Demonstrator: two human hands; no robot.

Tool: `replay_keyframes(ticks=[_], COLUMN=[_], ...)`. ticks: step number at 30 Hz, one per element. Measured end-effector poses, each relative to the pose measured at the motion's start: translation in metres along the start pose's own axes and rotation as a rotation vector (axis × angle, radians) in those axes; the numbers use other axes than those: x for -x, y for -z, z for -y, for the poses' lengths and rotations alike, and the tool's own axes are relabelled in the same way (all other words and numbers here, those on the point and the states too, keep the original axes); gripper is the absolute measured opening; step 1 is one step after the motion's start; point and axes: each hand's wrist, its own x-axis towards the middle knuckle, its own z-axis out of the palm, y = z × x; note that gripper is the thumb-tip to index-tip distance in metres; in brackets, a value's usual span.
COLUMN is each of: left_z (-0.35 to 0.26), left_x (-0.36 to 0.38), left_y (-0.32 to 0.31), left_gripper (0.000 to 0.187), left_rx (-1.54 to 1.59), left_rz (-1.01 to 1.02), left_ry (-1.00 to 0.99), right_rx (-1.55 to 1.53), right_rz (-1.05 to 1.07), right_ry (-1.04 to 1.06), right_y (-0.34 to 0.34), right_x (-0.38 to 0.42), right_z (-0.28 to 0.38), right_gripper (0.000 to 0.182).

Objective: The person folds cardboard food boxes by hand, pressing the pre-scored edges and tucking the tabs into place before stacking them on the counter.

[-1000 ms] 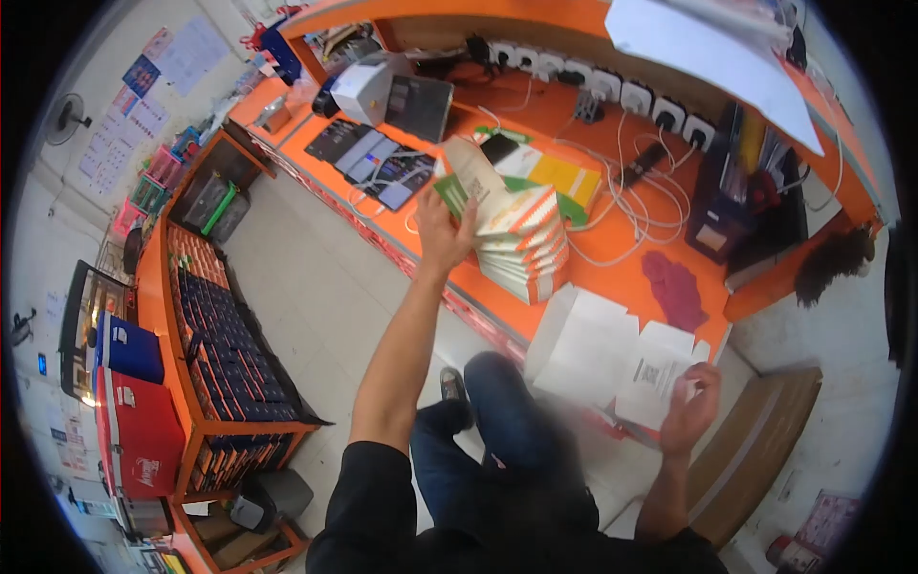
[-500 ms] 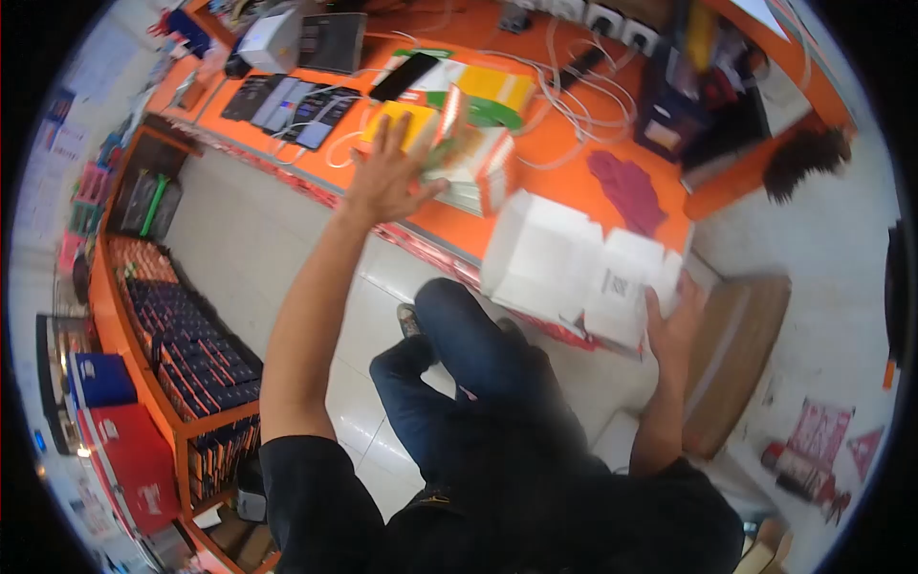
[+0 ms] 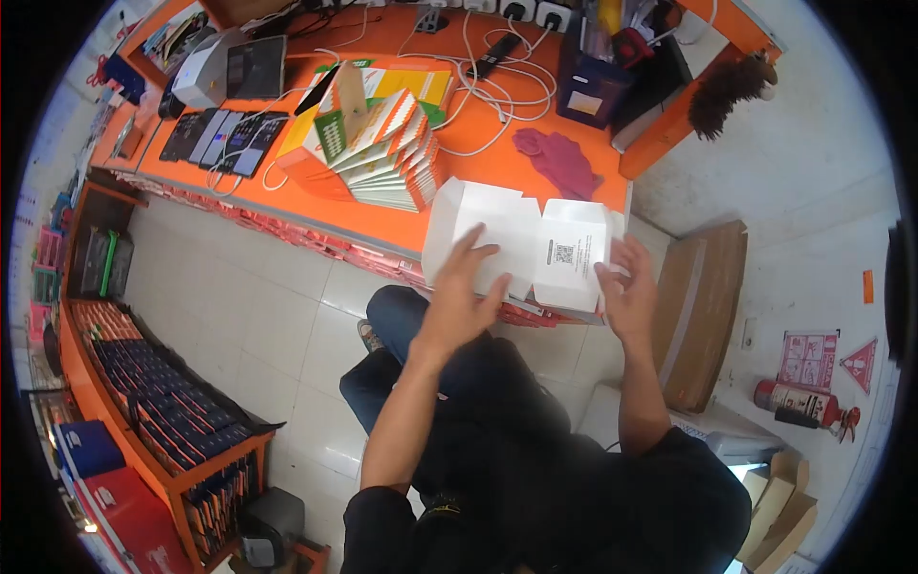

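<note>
An unfolded white cardboard box (image 3: pixel 488 215) with a printed QR code lies at the front edge of the orange desk, flaps spread. Over its lower left part, my left hand (image 3: pixel 459 301) has its fingers apart and holds nothing. My right hand (image 3: pixel 629 292) pinches the box's right end flap between thumb and fingers. Just left of the box, a fanned stack of orange, white and green folded cartons (image 3: pixel 387 158) leans over on the desk.
Several phones (image 3: pixel 225 139) lie on the left of the desk. White cables (image 3: pixel 502 105) tangle at the back, near a pink cloth (image 3: pixel 559 163) and a dark blue bin (image 3: pixel 588 86). A large brown carton (image 3: pixel 703 306) leans at the right; a fire extinguisher (image 3: pixel 803 402) is beyond it.
My left hand has left the carton stack and come right, over the white box. The stack now fans out, leaning. My right hand has shifted slightly along the box's right end.
</note>
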Motion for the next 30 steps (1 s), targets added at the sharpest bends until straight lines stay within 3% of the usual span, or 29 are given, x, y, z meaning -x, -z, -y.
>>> replay_keyframes(ticks=[2,3,4,6,7,10,12,15,16,19,21,24,25,26,28,30], left_z=[0.021,0.028,0.028,0.027,0.014,-0.042,-0.059,-0.092,-0.090,-0.089,-0.099,-0.102,-0.105,-0.104,-0.096,-0.089], left_x=[0.011,0.015,0.016,0.015,0.010,0.005,0.013,0.017,0.025,0.053,0.072,0.099,0.105,0.108,0.115,0.119], left_y=[-0.023,-0.031,-0.034,-0.035,-0.027,-0.003,0.003,0.040,0.054,0.084,0.096,0.102,0.102,0.104,0.107,0.109], left_gripper=[0.043,0.043,0.043,0.043,0.045,0.059,0.058,0.042,0.042,0.031,0.022,0.020,0.016,0.016,0.012,0.010], left_rx=[-0.017,-0.031,-0.040,-0.091,0.031,0.473,0.594,0.842,0.832,0.580,0.893,0.865,0.738,0.727,0.111,-0.051], left_rz=[0.040,0.093,0.076,0.105,0.149,0.219,0.232,0.055,0.036,-0.123,-0.286,-0.489,-0.630,-0.646,-0.862,-0.942], left_ry=[0.060,0.114,0.110,0.132,0.163,0.246,0.213,0.218,0.211,0.262,0.257,0.162,0.233,0.228,-0.045,-0.161], right_rx=[-0.113,0.213,0.207,-0.369,-0.431,-0.648,-0.589,-0.497,-0.506,-0.250,-0.305,-0.395,-0.467,-0.537,-0.598,-0.651], right_rz=[-0.088,0.139,0.141,0.266,0.269,0.391,0.452,0.405,0.416,0.164,0.143,0.077,0.089,0.102,0.126,0.158], right_ry=[-0.250,-0.383,-0.364,-0.210,-0.218,-0.061,0.414,0.560,0.578,0.933,0.996,1.092,1.091,1.089,1.014,0.936], right_y=[0.000,0.011,0.014,0.012,0.016,0.015,0.002,-0.013,-0.020,-0.043,-0.054,-0.065,-0.068,-0.071,-0.080,-0.088], right_x=[-0.005,-0.011,-0.012,-0.009,-0.008,-0.008,-0.011,-0.003,-0.001,0.003,0.009,0.019,0.022,0.024,0.031,0.039], right_z=[-0.007,0.002,-0.004,-0.017,0.010,0.060,0.079,0.129,0.135,0.145,0.145,0.159,0.163,0.169,0.185,0.197], right_gripper=[0.060,0.047,0.047,0.032,0.022,0.025,0.031,0.035,0.035,0.033,0.031,0.021,0.018,0.015,0.012,0.010])
